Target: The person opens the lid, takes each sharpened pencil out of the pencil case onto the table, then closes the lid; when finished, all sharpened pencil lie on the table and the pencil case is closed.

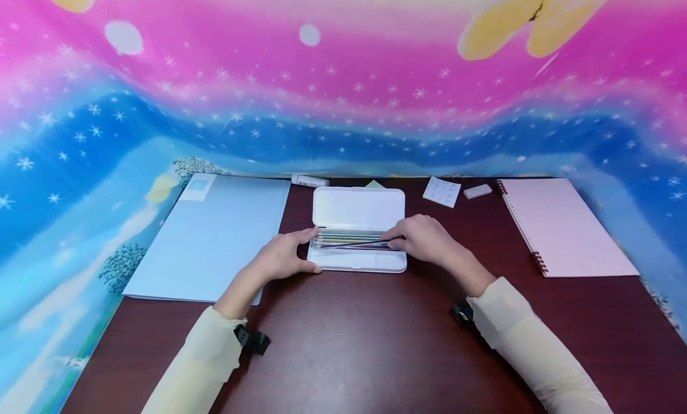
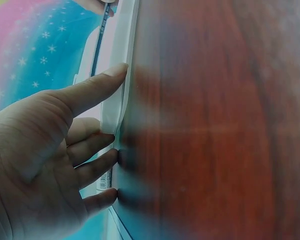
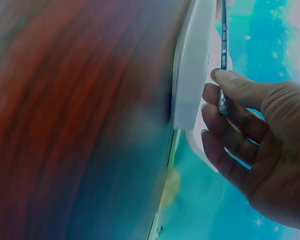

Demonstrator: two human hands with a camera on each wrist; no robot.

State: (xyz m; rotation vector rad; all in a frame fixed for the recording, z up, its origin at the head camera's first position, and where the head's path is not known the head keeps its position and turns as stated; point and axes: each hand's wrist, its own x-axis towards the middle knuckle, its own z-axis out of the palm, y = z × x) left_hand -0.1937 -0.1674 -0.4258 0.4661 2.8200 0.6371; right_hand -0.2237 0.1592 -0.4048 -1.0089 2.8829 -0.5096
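Dark red wood of the table (image 1: 349, 342) carries everything you handle. Your left hand (image 1: 281, 259) rests against the left end of the open white pencil case (image 1: 358, 208), thumb on its near rim, fingers straight. Your right hand (image 1: 424, 238) pinches the end of a dark blue pencil (image 1: 354, 244) lying across the row of pencils in the case's tray. That case sits at the middle of the table, toward the far edge. A blue folder (image 1: 214, 235) lies by the left edge, a pink spiral notebook (image 1: 563, 226) by the right edge. An eraser (image 1: 477, 191) sits near the far edge.
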